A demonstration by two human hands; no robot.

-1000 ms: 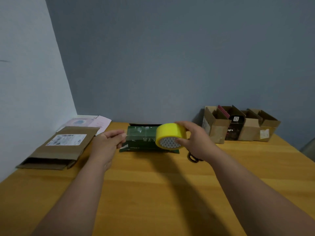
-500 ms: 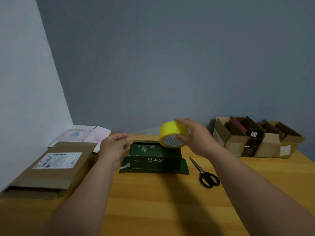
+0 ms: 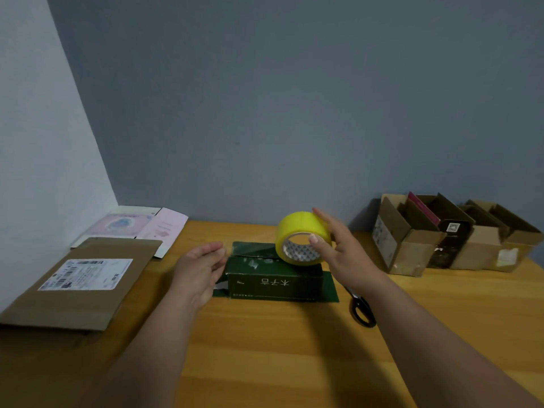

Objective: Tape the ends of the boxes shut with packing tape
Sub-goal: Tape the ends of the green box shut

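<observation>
So the desk [image 3: 294, 348] is a warm yellowish wood with visible grain, pushed into a corner where a pale bluish-white wall on the left meets a darker grey-blue wall at the back. Sitting near the middle, toward the back, is a dark green rectangular cardboard box with white characters on its front [image 3: 276, 282], and its end flaps are splayed open flat on the wood on both sides. The roll of yellow packing tape [image 3: 303, 238] stands on edge on top of that box, toward its right end, and the right hand [image 3: 344, 254] grips it, thumb on the near face and fingers over the top. The left hand [image 3: 200, 266] is loose and holds nothing, fingers relaxed, just beside the box's left end. Black-handled scissors [image 3: 362, 312] lie on the wood right of the box, partly hidden behind the right forearm. Along the left edge there's a flattened brown cardboard mailer with a white shipping label [image 3: 79, 285], with a flattened pale pink-and-white carton [image 3: 132, 226] behind it. Back right, a row of open brown cardboard boxes [image 3: 453, 240] sits against the wall.
</observation>
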